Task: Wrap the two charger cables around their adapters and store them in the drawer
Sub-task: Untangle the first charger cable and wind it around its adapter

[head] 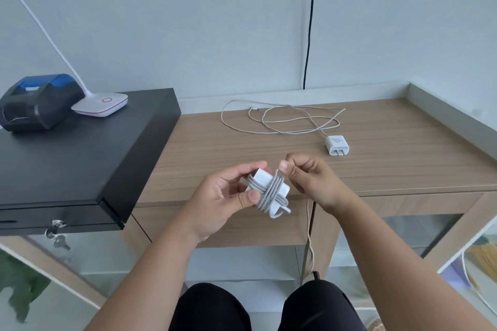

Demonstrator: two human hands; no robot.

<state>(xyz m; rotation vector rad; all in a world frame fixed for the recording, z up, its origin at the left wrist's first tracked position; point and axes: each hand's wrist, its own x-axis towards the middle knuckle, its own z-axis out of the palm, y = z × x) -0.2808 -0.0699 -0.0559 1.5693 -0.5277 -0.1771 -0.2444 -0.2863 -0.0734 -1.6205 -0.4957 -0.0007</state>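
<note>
Fingers of the left hand (220,196) clamp the white adapter (270,191) above the desk (403,148) edge so its wound cable (269,192) cannot slip, while the right hand (306,183) pinches that cable taut for another turn; the second charger (337,144) waits loose behind.

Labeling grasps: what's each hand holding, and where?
Left hand holds the adapter by its left side, thumb on the wraps. Right hand pinches the cable at the adapter's top edge.
</note>
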